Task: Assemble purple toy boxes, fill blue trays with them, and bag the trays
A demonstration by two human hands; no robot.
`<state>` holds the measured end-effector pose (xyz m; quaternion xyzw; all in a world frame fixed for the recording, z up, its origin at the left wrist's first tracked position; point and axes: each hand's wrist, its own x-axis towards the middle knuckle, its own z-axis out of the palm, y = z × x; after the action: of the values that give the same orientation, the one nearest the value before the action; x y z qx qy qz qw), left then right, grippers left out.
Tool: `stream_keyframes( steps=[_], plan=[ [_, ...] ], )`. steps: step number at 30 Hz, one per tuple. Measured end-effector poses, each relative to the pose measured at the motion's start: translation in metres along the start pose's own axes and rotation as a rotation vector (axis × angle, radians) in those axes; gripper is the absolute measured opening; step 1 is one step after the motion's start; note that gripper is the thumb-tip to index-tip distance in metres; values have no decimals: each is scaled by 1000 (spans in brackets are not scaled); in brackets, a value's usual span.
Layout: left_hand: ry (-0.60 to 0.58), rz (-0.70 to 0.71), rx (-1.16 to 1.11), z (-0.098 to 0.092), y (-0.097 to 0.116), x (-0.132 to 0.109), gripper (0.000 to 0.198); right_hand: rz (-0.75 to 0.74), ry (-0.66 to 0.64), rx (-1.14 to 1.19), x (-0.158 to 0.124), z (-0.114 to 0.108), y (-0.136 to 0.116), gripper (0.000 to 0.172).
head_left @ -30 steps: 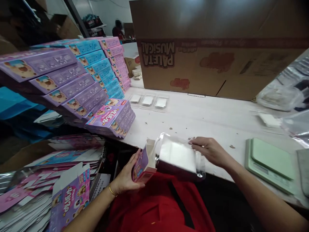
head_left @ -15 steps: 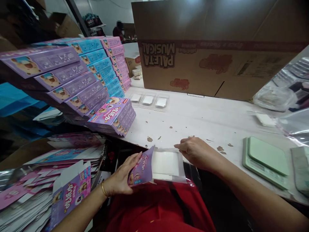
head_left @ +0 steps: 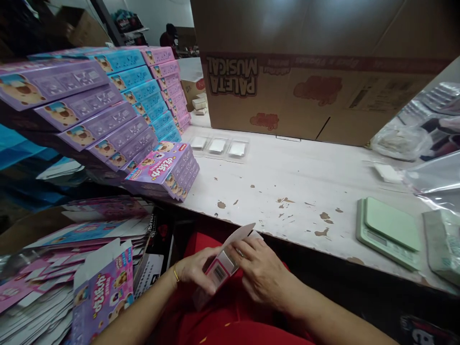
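Low over my lap, my left hand [head_left: 197, 270] is closed around a small cardboard box [head_left: 218, 273], with the thumb on its barcode end. The box is tilted, and a white flap [head_left: 240, 235] stands up at its open end. My right hand [head_left: 261, 269] is at that same end, fingers bent and pressed against the opening and flap. Those fingers cover the inside, so the contents cannot be made out. On the table's left edge lies a short pile of purple printed boxes [head_left: 161, 167].
Stacked purple, blue and pink boxes [head_left: 132, 84] rise at left, above a carton of flat box blanks [head_left: 104, 287]. A clear tray with white packets [head_left: 217, 145] lies on the table [head_left: 283, 172]. A large carton [head_left: 280, 91] stands behind; a green scale [head_left: 390, 230] sits at right.
The box has dropped toward my lap and turned so its barcode end shows. My right hand has moved down and left onto it. The clear tray of white material sticking out is no longer visible.
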<state>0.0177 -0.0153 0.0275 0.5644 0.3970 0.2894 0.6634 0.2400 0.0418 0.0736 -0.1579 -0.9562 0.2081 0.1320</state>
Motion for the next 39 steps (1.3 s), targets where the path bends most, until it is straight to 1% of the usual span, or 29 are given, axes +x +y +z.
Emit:
stream_keyframes(
  steps=[1,2,4,6,7,8,10,11,12,13,14,15,16,18,20,21,23,25,26,28,31,33,36,39],
  plan=[
    [33,-11,-45,4,2,0,66,22,-22,-11,2,9,-4,58],
    [91,-14,-58,9,5,-1,59,38,-32,-12,4,16,-8,57],
    [264,-5,-28,20,11,-6,48,35,-19,28,8,24,-13,52],
    [403,-21,-11,27,15,-14,44,-15,27,145,11,25,-9,43],
    [454,-45,-43,28,15,-18,44,-16,86,230,13,23,-2,39],
    [494,-74,-103,28,13,-22,44,21,167,329,14,22,7,35],
    [559,-122,-256,23,5,-28,45,193,312,572,19,24,31,32],
    [590,-133,-329,19,0,-29,46,294,328,721,23,28,43,32],
    [608,-134,-386,15,-5,-29,46,367,289,884,28,34,53,33],
    [614,-130,-419,11,-9,-27,46,396,205,1040,35,43,61,34],
    [603,-126,-429,7,-12,-24,46,389,110,1162,42,52,66,34],
    [592,-122,-415,2,-12,-21,46,375,47,1234,50,61,68,34],
    [585,-118,-375,-2,-11,-18,45,368,28,1251,57,70,68,33],
    [619,-93,-212,-10,-5,-13,48,362,85,1176,69,80,64,33],
    [669,-59,24,-17,5,-12,52,337,142,1096,75,78,60,35],
    [686,-41,145,-20,9,-13,53,314,131,1086,75,74,59,37],
    [685,-14,319,-22,16,-17,54,268,34,1111,74,61,58,46],
    [668,-8,375,-20,19,-21,53,241,-76,1122,72,49,59,51],
    [667,-10,379,-18,20,-23,52,221,-106,1103,71,45,60,51],
    [684,-14,395,-13,21,-24,49,168,-116,1032,71,41,63,45],
    [713,-9,497,-8,21,-24,40,90,-83,943,71,46,69,38],
    [706,-4,552,-8,20,-23,34,48,-46,898,69,53,73,37],
    [680,37,604,-8,16,-22,28,-23,-1,778,58,62,76,34],
    [613,66,675,-5,13,-22,28,-53,45,614,44,70,75,36]
  ],
)
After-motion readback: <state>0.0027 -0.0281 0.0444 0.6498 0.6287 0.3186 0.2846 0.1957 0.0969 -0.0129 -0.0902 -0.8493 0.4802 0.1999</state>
